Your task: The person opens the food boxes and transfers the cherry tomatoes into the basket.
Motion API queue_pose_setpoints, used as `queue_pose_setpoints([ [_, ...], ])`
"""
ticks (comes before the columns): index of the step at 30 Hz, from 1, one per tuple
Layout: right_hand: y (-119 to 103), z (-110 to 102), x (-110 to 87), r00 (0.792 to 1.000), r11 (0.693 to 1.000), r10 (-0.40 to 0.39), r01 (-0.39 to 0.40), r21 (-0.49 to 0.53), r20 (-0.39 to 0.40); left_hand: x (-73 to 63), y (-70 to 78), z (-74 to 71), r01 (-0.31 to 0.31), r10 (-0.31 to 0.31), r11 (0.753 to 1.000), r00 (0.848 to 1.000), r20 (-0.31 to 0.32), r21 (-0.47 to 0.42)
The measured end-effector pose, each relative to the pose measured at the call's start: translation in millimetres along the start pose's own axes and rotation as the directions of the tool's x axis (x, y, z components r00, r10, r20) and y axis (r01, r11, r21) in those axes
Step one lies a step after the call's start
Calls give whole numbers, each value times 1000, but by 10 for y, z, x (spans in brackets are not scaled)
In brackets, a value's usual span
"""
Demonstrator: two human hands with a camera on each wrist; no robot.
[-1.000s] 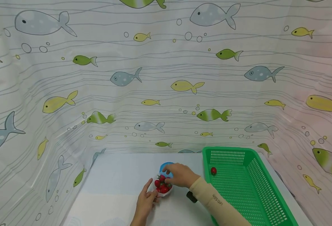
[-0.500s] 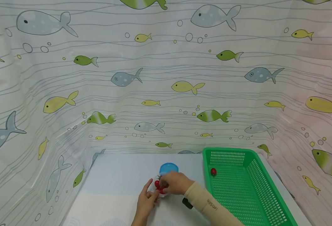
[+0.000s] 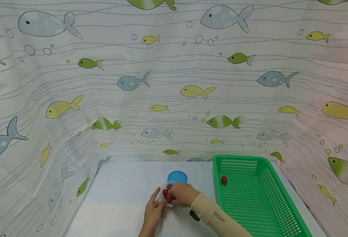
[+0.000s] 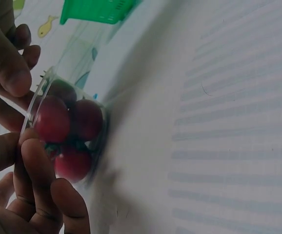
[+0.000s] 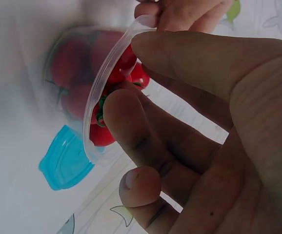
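A clear plastic container [image 5: 91,105] full of red cherry tomatoes [image 4: 53,119] with green stems stands on the white table. At its near left side, my left hand [image 3: 153,212] holds the rim between thumb and fingers. My right hand [image 3: 185,195] reaches over the container from the right, its fingers bent in among the tomatoes. In the right wrist view, thumb and fingertips pinch a cherry tomato [image 5: 126,59] just inside the rim; the hand hides part of it. The container's blue lid [image 3: 177,176] lies flat right behind it.
To the right stands a large green plastic basket [image 3: 216,191] with perforated sides and floor. One cherry tomato [image 3: 224,180] lies in its far left corner. A fish-patterned curtain [image 3: 174,98] surrounds the table at the back and sides.
My right hand has come down from above the blue lid into the container among the tomatoes, leaving the lid in plain sight. My left hand has stayed at the rim.
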State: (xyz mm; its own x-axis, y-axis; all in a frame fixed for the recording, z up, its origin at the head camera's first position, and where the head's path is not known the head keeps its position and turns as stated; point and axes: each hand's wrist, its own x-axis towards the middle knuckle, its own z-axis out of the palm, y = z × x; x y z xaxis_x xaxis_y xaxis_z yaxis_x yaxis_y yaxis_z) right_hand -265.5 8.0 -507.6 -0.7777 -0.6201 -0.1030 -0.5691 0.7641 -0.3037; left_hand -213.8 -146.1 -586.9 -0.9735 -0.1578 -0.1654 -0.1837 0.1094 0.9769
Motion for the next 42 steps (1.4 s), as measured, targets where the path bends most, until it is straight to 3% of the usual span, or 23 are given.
queue_pose_setpoints([
  [7,-84,-8,2,1000,996,3,-4,-92,-9,-5,4,2,-11,11,1000,1000,12,-9],
  [12,-103,-10,26,999,994,21,-18,-106,26,1,3,-16,-10,10,1000,1000,21,2],
  [23,-67,17,80,989,994,110,-110,-8,103,16,15,-9,27,-28,999,999,37,35],
  [34,-23,0,93,992,995,65,-73,74,110,1,19,-31,16,-18,999,998,61,31],
  [42,10,-3,102,991,996,55,-63,66,124,-7,26,-36,12,-13,1000,998,67,17],
])
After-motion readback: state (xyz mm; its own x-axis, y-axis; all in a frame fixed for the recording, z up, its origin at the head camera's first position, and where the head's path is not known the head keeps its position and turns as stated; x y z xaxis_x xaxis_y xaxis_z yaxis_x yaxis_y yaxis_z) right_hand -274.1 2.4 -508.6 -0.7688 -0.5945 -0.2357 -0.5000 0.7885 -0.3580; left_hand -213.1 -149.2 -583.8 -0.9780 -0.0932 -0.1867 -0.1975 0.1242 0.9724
